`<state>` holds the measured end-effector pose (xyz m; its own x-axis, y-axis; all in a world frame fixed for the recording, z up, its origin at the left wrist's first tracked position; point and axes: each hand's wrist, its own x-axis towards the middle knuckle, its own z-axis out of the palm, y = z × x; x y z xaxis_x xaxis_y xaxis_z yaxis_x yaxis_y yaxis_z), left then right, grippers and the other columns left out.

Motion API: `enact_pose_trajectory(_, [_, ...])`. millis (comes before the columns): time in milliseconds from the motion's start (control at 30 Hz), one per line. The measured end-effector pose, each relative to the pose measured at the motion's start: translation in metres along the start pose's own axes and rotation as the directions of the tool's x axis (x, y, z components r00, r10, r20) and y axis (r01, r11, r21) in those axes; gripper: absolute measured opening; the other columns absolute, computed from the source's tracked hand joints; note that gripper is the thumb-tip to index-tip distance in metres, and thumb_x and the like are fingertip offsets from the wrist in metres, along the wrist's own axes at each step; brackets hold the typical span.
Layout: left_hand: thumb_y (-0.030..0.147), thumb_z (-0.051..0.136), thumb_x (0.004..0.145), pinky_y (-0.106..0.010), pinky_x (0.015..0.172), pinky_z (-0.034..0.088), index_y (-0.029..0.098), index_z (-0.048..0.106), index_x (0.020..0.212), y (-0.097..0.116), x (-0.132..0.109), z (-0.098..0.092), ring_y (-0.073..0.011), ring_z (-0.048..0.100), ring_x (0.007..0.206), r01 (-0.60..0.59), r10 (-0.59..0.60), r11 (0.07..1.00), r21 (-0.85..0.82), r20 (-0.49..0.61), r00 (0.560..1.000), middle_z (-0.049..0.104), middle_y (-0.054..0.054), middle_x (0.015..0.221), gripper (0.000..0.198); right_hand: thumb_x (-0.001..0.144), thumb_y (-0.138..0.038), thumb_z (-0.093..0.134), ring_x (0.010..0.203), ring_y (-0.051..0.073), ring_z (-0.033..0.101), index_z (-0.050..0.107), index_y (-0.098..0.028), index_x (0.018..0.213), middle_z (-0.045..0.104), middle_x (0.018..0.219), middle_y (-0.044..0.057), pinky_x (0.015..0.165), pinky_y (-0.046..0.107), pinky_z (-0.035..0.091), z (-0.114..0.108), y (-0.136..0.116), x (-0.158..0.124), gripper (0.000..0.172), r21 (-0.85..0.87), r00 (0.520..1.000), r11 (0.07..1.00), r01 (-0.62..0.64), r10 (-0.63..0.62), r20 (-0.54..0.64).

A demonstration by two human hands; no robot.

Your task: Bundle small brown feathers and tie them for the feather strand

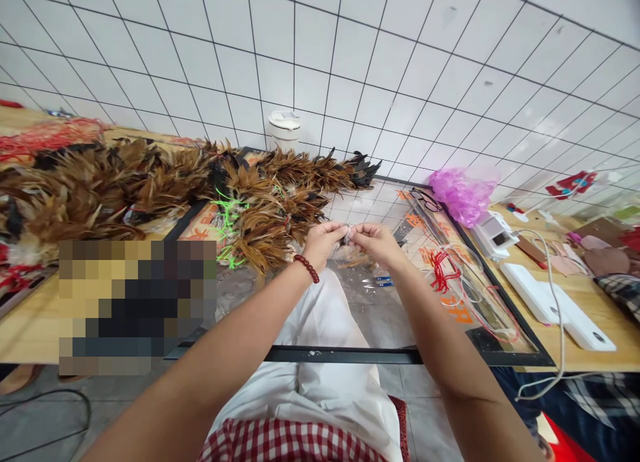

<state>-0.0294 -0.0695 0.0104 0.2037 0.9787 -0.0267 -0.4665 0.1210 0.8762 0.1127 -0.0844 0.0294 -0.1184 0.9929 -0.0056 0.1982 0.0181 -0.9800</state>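
Observation:
Over the glass tabletop (360,295) my left hand (324,242) and my right hand (376,244) meet, fingertips nearly touching. Both hands are closed in a pinch around a small whitish thing (347,236), too tiny to make out. My left wrist carries a bracelet of dark red beads (307,268). Just left of my hands lies a pile of brown feathers (265,239), with bright green strings (227,212) at its edge. Blue-handled thread snips (383,282) rest on the glass near my right forearm.
More brown feathers (100,189) cover the left table. A white lidded cup (284,130) stands by the tiled wall. To the right are red cords (444,272), eyeglasses (426,200), a purple plastic bag (467,195), a white power strip (557,305) and a loose cable (553,282).

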Motion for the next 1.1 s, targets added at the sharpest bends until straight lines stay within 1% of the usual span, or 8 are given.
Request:
enact_pose_trajectory(200, [0.023,0.075,0.060,-0.020,0.052,0.038,0.011,0.065,0.066,-0.004,0.003,-0.001,-0.0057,0.048,0.052,-0.009,0.009,0.999,0.031,-0.012,1.000,0.059,0.000,0.059,0.017,0.070,-0.048,0.068,0.050,0.007,0.045,0.063,-0.016,0.069,0.061,0.062,0.000,0.048,0.021,0.033,-0.001,0.001,0.000,0.032,-0.079,0.999,0.997,0.026,-0.028,-0.025])
enact_pose_trajectory(367, [0.020,0.072,0.066,-0.022,0.054,0.047,0.013,0.057,0.068,-0.005,0.003,0.002,-0.0071,0.052,0.053,0.036,-0.038,0.999,-0.026,-0.070,0.997,0.056,0.003,0.061,0.016,0.073,-0.048,0.063,0.048,0.008,0.041,0.062,-0.017,0.071,0.052,0.056,-0.003,0.047,0.022,0.031,0.000,0.002,0.001,0.031,-0.171,0.993,0.981,0.093,-0.104,-0.056])
enact_pose_trajectory(500, [0.021,0.069,0.073,-0.023,0.052,0.050,0.014,0.054,0.074,-0.001,0.002,0.003,-0.0084,0.057,0.050,0.093,-0.092,0.996,0.001,-0.080,0.993,0.058,0.002,0.064,0.016,0.073,-0.048,0.064,0.050,0.008,0.040,0.064,-0.017,0.074,0.053,0.058,-0.003,0.047,0.022,0.031,0.000,0.004,0.002,0.031,-0.218,0.976,0.970,0.107,-0.144,-0.161])
enact_pose_trajectory(600, [0.021,0.065,0.077,-0.023,0.053,0.051,0.014,0.053,0.077,0.002,0.000,0.004,-0.0085,0.059,0.051,0.096,-0.095,0.995,-0.001,-0.088,0.992,0.063,-0.001,0.069,0.014,0.073,-0.047,0.064,0.049,0.009,0.041,0.063,-0.018,0.073,0.052,0.055,-0.003,0.048,0.023,0.032,0.000,0.004,0.003,0.029,-0.174,0.963,0.978,0.112,-0.150,-0.225])
enact_pose_trajectory(800, [0.016,0.063,0.078,-0.023,0.053,0.052,0.013,0.055,0.078,0.001,0.001,0.004,-0.0079,0.059,0.051,0.086,-0.086,0.996,0.005,-0.088,0.992,0.062,0.000,0.068,0.008,0.070,-0.043,0.068,0.050,0.009,0.047,0.063,-0.017,0.071,0.055,0.055,-0.002,0.051,0.023,0.035,0.003,0.003,0.003,0.027,0.005,0.968,0.993,0.114,-0.110,-0.226])
enact_pose_trajectory(867, [0.017,0.065,0.076,-0.023,0.051,0.051,0.013,0.056,0.076,0.000,0.001,0.004,-0.0083,0.059,0.050,0.077,-0.076,0.997,0.007,-0.073,0.994,0.060,0.002,0.064,0.010,0.070,-0.043,0.069,0.052,0.009,0.048,0.065,-0.017,0.073,0.058,0.058,-0.002,0.052,0.024,0.037,0.007,0.003,0.003,0.027,-0.005,0.962,0.990,0.143,-0.140,-0.233])
enact_pose_trajectory(1000, [0.022,0.074,0.069,-0.023,0.051,0.050,0.012,0.057,0.075,0.000,0.002,0.003,-0.0115,0.062,0.052,0.082,-0.083,0.996,-0.021,-0.042,0.996,0.061,0.000,0.062,0.020,0.068,-0.045,0.069,0.064,0.013,0.056,0.066,-0.018,0.076,0.065,0.071,0.002,0.062,0.027,0.045,0.013,0.007,0.004,0.028,-0.002,0.960,0.984,0.176,-0.172,-0.221])
enact_pose_trajectory(1100, [0.022,0.077,0.066,-0.024,0.054,0.050,0.011,0.060,0.075,0.000,0.002,0.002,-0.0119,0.063,0.054,0.094,-0.095,0.995,-0.045,-0.034,0.995,0.063,-0.001,0.063,0.022,0.069,-0.044,0.069,0.063,0.013,0.056,0.066,-0.018,0.078,0.065,0.073,0.002,0.062,0.027,0.045,0.013,0.011,0.006,0.028,-0.020,0.954,0.982,0.190,-0.189,-0.233])
